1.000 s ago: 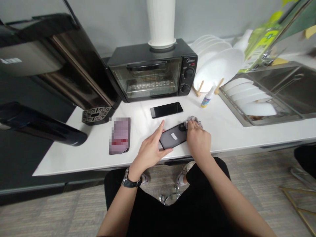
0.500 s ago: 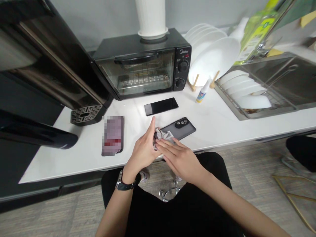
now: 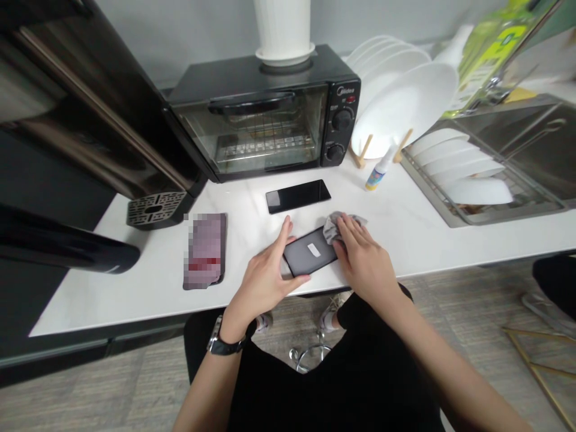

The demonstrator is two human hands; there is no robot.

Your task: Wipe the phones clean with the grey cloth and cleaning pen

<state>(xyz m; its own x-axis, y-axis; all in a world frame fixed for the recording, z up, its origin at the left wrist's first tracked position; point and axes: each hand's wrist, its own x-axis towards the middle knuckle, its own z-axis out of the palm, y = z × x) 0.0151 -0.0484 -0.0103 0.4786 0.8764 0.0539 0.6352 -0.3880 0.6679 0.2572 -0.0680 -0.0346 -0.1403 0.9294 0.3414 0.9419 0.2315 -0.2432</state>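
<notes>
A dark grey smartphone (image 3: 310, 255) lies back side up near the counter's front edge, with a small pale label on its back. My left hand (image 3: 265, 270) steadies its left end, thumb and fingers spread along opposite edges. Pressed on the phone's right end is a crumpled grey cloth (image 3: 332, 229), held under the fingers of my right hand (image 3: 366, 258). The cloth and hand hide the camera end. Behind it rests a second phone (image 3: 298, 196) with its black screen up. To the left lies a third phone (image 3: 206, 249), its surface blurred by pixels.
A black toaster oven (image 3: 265, 129) stands at the back with a white pot (image 3: 284, 30) on top. A black machine (image 3: 90, 102) is on the left. Rightward are a small spray bottle (image 3: 377, 174), racked white plates (image 3: 400, 111) and a sink (image 3: 535, 129).
My right hand has moved right, carrying the cloth from the phone's left end to its camera end. The phone's label now shows. My left hand stays at the left end.
</notes>
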